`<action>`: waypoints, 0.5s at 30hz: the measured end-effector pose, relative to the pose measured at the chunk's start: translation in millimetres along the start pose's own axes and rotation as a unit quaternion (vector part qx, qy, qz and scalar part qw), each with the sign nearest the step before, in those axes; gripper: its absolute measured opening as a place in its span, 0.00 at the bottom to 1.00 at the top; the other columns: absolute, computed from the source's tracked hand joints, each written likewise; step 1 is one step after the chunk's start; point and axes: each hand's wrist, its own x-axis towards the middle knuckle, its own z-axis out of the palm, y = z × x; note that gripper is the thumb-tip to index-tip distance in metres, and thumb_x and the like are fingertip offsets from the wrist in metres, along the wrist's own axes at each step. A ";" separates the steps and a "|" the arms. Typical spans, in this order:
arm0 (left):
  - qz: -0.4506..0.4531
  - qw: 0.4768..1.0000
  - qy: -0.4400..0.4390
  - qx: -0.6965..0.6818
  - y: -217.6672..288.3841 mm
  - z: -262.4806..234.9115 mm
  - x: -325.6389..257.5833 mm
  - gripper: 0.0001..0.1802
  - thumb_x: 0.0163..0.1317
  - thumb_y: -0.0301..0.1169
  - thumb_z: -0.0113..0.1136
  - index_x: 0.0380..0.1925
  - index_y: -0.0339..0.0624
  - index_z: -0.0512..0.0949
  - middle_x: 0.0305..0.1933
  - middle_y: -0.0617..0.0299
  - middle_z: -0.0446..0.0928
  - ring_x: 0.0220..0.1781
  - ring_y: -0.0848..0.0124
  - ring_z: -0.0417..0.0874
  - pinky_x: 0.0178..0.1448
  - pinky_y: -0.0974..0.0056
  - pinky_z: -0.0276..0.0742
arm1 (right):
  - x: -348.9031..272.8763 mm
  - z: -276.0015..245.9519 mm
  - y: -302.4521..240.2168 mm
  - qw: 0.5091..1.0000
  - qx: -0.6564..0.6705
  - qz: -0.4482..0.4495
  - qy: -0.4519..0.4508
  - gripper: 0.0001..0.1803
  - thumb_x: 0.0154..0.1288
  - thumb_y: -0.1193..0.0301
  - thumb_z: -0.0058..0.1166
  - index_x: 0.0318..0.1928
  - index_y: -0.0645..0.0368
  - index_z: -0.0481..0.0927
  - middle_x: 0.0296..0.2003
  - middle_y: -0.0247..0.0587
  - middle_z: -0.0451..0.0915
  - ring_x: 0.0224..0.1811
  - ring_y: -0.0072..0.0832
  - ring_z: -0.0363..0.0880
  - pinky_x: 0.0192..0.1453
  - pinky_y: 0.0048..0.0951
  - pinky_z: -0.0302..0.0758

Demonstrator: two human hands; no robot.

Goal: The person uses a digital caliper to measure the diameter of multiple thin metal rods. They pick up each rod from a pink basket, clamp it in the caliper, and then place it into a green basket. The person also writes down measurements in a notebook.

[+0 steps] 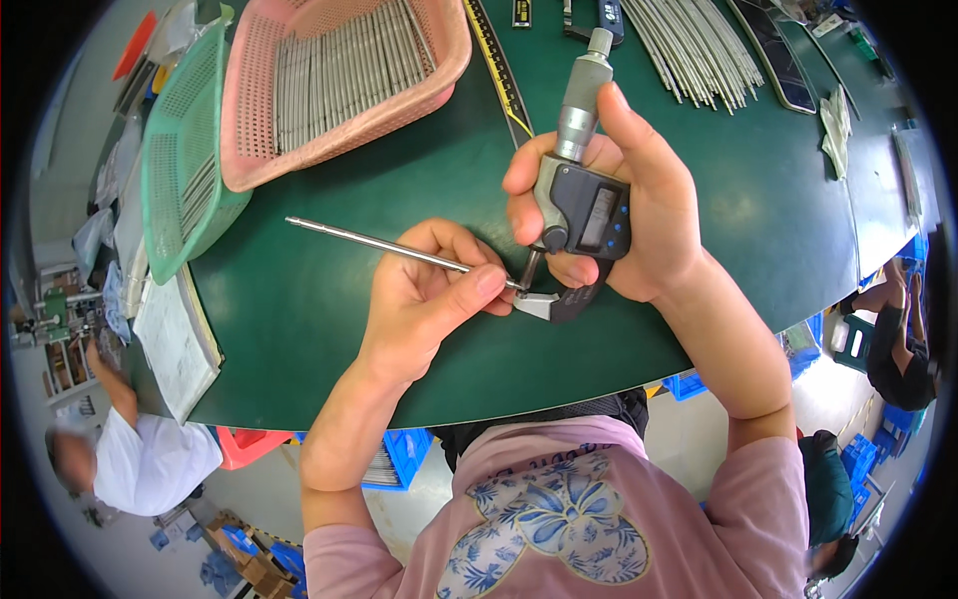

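Observation:
Between the thumb and fingers of my left hand [424,299] lies a thin metal rod [374,242]. Its far end points up and to the left, and its other end sits at the jaws of a digital micrometer [587,205]. My right hand [649,190] is wrapped round the micrometer's dark body, with the thumb raised along the grey thimble. The small display and blue buttons face up. Whether the jaws touch the rod I cannot tell. A pink basket [461,75] full of similar rods stands beyond my left hand.
A green basket [160,200] with some rods stands at the left. More rods [694,45] lie at the back right beside a phone [773,55]. A ruler [499,70] lies behind the micrometer. Papers [175,339] rest on the left edge of the green table [329,349]. Other people are farther off.

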 end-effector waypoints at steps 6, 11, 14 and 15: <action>0.008 0.999 -0.042 -0.028 2.2 -3.5 0.0 0.11 0.51 0.19 0.58 0.29 0.39 0.65 0.33 0.53 0.74 0.32 0.70 0.77 0.36 0.68 0.77 | 0.9 -2.5 -0.1 0.998 0.060 0.015 -0.032 0.37 0.64 0.45 0.19 0.38 0.70 0.71 0.22 0.48 0.73 0.08 0.26 0.64 0.10 0.19 0.64; 0.012 0.998 -0.058 -0.016 1.4 -4.3 -1.9 0.12 0.49 0.18 0.58 0.30 0.39 0.65 0.34 0.51 0.74 0.33 0.69 0.77 0.36 0.68 0.76 | 0.3 -1.2 0.9 0.998 0.053 0.019 -0.039 0.38 0.63 0.43 0.21 0.36 0.69 0.71 0.22 0.49 0.74 0.08 0.26 0.63 0.10 0.20 0.63; 0.006 0.998 -0.060 -0.010 2.4 -3.3 -1.2 0.12 0.49 0.18 0.58 0.30 0.38 0.65 0.34 0.52 0.74 0.33 0.69 0.77 0.37 0.68 0.76 | -0.2 -1.1 1.0 0.998 0.042 0.031 -0.019 0.37 0.58 0.40 0.29 0.32 0.67 0.72 0.21 0.44 0.76 0.08 0.24 0.64 0.12 0.19 0.62; 0.004 0.998 -0.061 -0.011 2.5 -2.9 -1.1 0.12 0.49 0.18 0.59 0.30 0.38 0.65 0.35 0.52 0.74 0.33 0.69 0.78 0.37 0.68 0.76 | -0.7 -1.0 0.7 0.999 0.038 0.031 -0.019 0.37 0.58 0.40 0.29 0.32 0.67 0.72 0.21 0.44 0.76 0.08 0.23 0.64 0.12 0.18 0.62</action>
